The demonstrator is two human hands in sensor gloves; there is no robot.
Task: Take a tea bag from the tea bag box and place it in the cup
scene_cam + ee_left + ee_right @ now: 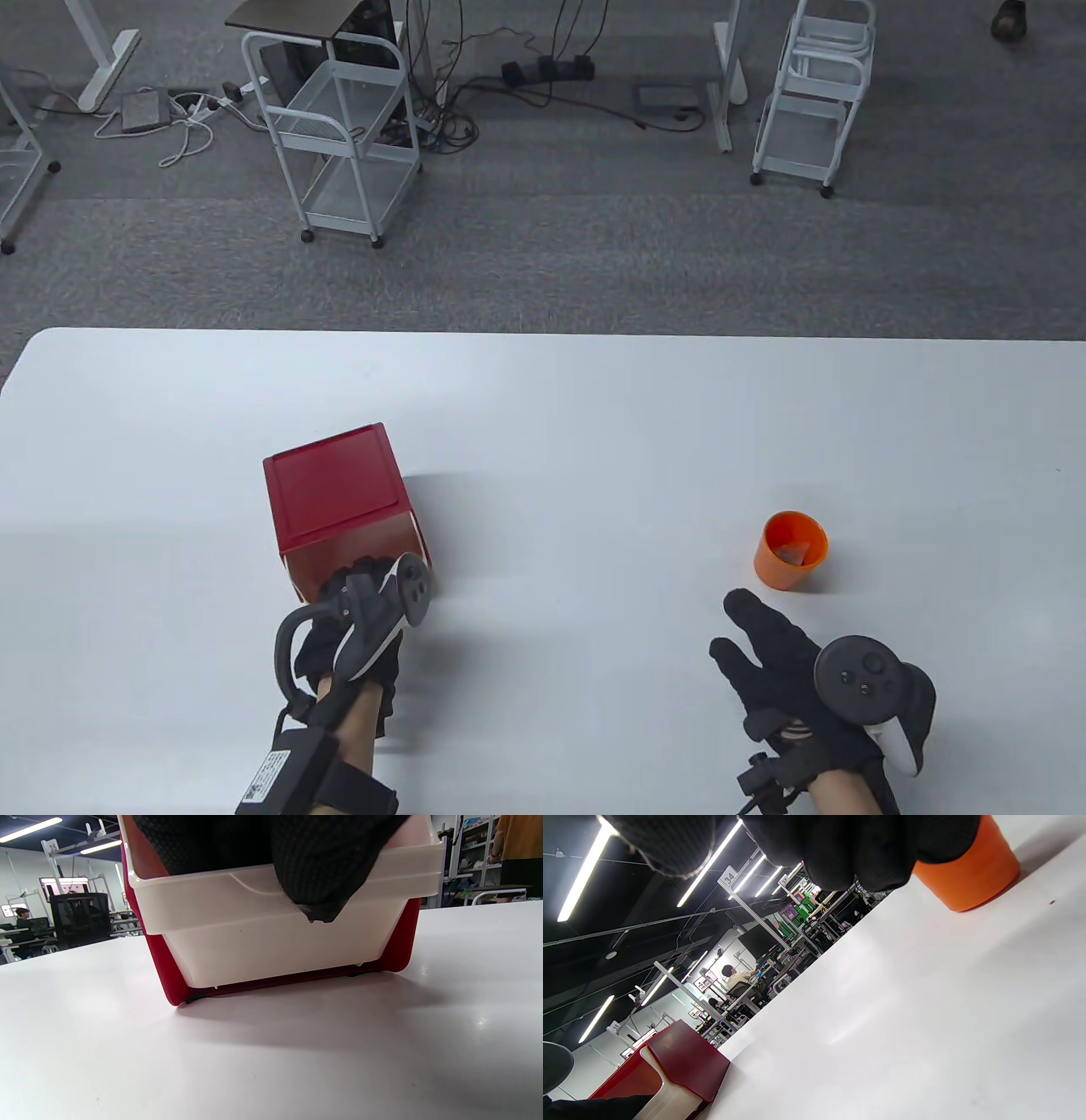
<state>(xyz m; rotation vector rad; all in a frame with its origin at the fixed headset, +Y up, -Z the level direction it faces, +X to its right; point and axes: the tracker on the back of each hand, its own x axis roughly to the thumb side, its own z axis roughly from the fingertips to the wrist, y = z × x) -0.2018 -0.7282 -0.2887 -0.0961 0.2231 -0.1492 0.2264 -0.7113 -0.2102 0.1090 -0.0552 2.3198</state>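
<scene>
The left hand (361,624) is at the front of the red tea bag box (339,501). In the left wrist view its fingers (322,878) hang over the white drawer (271,938) that tips out of the box, and they reach inside. I cannot tell if they are pinching a tea bag, because the inside of the drawer is hidden.

I think this step is getting a bag out of the box. To do it well, the fingers should pinch just one bag and lift it up slowly. The box should stay put and not slide on the white table (577,407).

The orange cup (791,549) stands far to the right of the left fingers. It is just past the tips of the right hand (806,679), near but not touching. Something small and pale already lies in the cup; it may be a tea bag. The right hand's fingers are loose and stretched out, holding nothing.
</scene>
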